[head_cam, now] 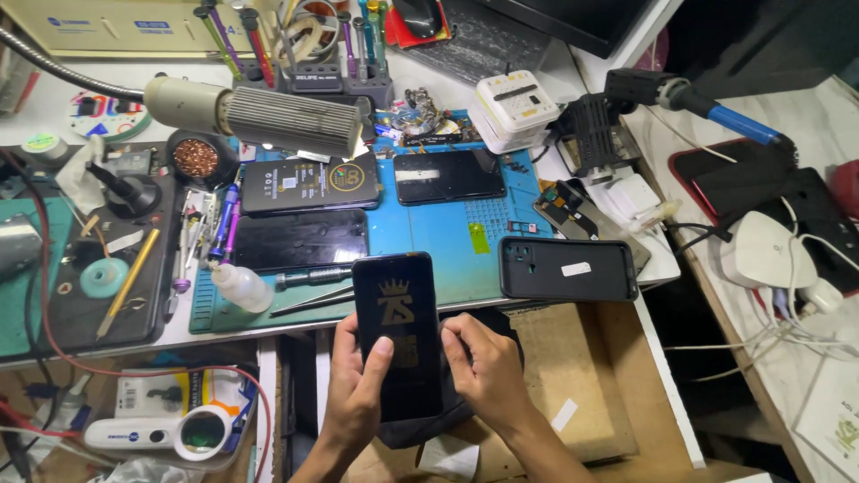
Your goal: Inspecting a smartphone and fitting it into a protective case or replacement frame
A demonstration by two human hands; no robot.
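Gripping black phone (396,331): left hand (356,386); right hand (483,365).

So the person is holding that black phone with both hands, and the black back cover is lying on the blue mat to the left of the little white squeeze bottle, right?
Not quite. In the head view both hands, left hand and right hand, do hold the black phone, but the black back cover lies far right of the white squeeze bottle, at the blue mat's right edge.

Left hand (358,394) curled in grip; right hand (481,367) pinching, fingertips bent.
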